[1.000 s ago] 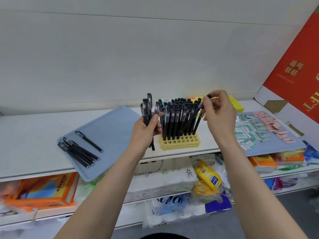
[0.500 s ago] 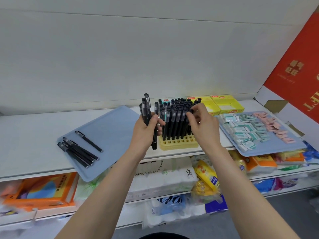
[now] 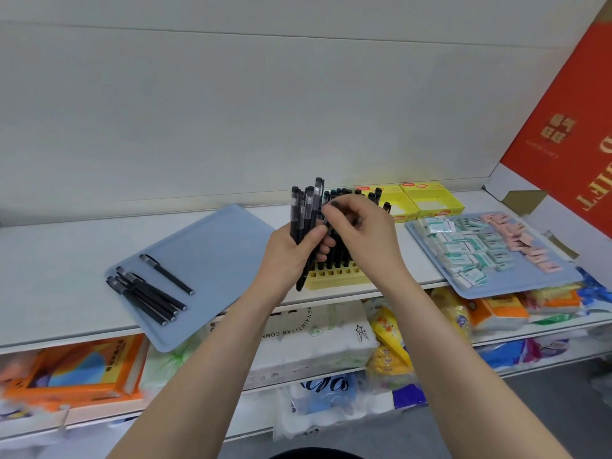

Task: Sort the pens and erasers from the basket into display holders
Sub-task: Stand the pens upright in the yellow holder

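My left hand [image 3: 291, 253] grips a bundle of black pens [image 3: 306, 210] held upright in front of the yellow pen holder [image 3: 334, 281]. My right hand [image 3: 361, 233] reaches across to that bundle, and its fingertips pinch the top of one pen there. The holder stands at the shelf's front edge, packed with several black pens, mostly hidden behind my hands. Several loose black pens [image 3: 149, 286] lie on the blue tray [image 3: 212, 260] to the left. White-green and pink erasers [image 3: 477, 246] cover a second blue tray [image 3: 516, 286] to the right.
Two yellow display boxes [image 3: 427, 200] stand at the back of the white shelf [image 3: 59, 260], right of the pens. A red carton [image 3: 569, 127] leans at the far right. Packaged goods and an orange box [image 3: 76, 372] fill the lower shelves.
My right hand moved left from the holder's right side to the bundle in my left hand and now pinches a pen there. The left hand stayed put.
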Available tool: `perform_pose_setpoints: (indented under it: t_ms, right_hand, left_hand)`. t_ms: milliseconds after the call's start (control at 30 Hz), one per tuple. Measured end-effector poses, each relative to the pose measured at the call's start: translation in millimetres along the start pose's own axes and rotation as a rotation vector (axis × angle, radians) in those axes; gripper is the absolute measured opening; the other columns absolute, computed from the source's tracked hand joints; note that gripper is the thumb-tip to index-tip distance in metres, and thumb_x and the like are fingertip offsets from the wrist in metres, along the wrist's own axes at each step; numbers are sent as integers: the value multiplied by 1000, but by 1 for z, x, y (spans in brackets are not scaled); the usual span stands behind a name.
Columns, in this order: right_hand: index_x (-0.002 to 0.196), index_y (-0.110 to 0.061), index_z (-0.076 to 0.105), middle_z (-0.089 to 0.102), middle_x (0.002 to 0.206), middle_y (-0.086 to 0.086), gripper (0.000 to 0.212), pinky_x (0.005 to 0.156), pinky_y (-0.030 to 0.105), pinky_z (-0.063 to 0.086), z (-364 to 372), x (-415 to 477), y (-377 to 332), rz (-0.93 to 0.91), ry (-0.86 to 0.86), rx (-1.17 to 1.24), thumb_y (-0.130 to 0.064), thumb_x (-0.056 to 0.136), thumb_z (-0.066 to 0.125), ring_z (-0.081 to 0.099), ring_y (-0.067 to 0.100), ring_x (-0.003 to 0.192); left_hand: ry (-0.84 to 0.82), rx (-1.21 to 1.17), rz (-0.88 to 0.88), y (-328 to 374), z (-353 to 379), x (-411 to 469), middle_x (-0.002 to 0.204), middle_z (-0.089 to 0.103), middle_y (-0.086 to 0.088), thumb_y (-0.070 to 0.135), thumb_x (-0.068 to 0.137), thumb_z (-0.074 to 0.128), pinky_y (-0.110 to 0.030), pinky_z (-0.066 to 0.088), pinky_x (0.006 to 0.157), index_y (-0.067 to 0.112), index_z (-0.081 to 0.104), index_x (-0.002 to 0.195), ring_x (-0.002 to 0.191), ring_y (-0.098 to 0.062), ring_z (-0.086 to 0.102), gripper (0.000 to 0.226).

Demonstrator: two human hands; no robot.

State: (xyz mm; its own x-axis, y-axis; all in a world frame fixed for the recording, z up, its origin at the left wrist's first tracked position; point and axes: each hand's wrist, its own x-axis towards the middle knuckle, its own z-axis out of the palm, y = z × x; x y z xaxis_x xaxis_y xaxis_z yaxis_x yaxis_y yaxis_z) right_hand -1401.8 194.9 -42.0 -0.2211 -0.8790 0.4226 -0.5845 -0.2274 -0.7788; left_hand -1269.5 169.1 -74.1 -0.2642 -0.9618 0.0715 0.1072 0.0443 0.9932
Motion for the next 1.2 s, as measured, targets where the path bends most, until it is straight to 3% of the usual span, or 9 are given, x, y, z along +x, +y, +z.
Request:
perform_pose_setpoints:
  t_ms: [133, 200, 300, 400, 467, 633, 900, 1033, 1200]
  right_hand:
    - [91, -18, 67, 68, 76, -4, 11, 56, 21, 45, -10, 1, 6, 119, 29, 188, -22, 96, 59, 58, 6, 62]
    - [89, -19, 63, 69, 76, -1, 13, 53, 29, 47, -24, 4, 11, 137, 136, 212, -21, 98, 55, 60, 12, 59]
    - [91, -21, 59, 68, 77, -4, 14, 62, 43, 53, -44, 8, 23, 77, 271, 15, -28, 99, 50, 62, 20, 60]
    - [95, -23, 58, 67, 77, -4, 16, 69, 50, 53, -50, 11, 36, 56, 293, -93, -34, 98, 47, 65, 21, 68]
    - [95, -24, 58, 66, 77, -5, 16, 68, 50, 54, -46, 10, 40, 30, 268, -133, -35, 98, 47, 66, 19, 70]
    - [99, -20, 58, 61, 76, -11, 12, 61, 40, 51, -29, 1, 48, -26, 180, -202, -26, 102, 48, 68, 3, 66]
    - [96, -21, 57, 63, 73, -3, 11, 63, 39, 49, -30, 0, 53, -71, 202, -269, -24, 102, 48, 67, 20, 65]
    - [96, -18, 58, 63, 73, -2, 11, 60, 26, 47, -29, -5, 51, -84, 222, -245, -22, 102, 49, 67, 21, 65]
    - [93, -25, 55, 61, 69, -3, 13, 66, 42, 51, -22, -6, 59, -32, 86, -293, -29, 102, 47, 65, 19, 65]
  left_hand:
    - [45, 1, 23, -1, -5, -2, 85, 74, 0, 20, 99, 54, -26, 57, 77, 16, 71, 99, 82, -14, 71, 18]
    - [110, 1, 14, -1, -10, -2, 79, 69, 4, 22, 100, 52, -24, 56, 70, 16, 71, 99, 72, -13, 65, 20]
    - [157, 61, 7, -2, -18, 1, 65, 52, 6, 30, 101, 49, -22, 43, 51, 22, 69, 104, 52, -11, 44, 22]
    - [147, 27, -19, -2, -16, 3, 61, 42, 7, 32, 101, 48, -20, 30, 45, 19, 65, 107, 48, -9, 30, 22]
    - [155, -5, -39, 1, -12, 4, 61, 42, 6, 31, 101, 48, -20, 27, 44, 12, 55, 102, 45, -8, 28, 20]
    - [154, -47, -19, 4, -6, 8, 63, 41, 6, 28, 102, 47, -19, 25, 42, 19, 36, 86, 44, -6, 26, 21]
    - [174, -96, -2, 5, -6, 8, 68, 48, 8, 29, 103, 41, -21, 24, 42, 19, 37, 90, 48, -10, 27, 17]
    - [153, -95, 1, 0, -7, 7, 69, 49, 8, 27, 103, 43, -22, 24, 44, 19, 42, 92, 52, -11, 31, 14]
    - [137, -99, -6, 0, -1, 7, 73, 52, 4, 25, 103, 43, -24, 29, 45, 9, 53, 98, 52, -11, 37, 20]
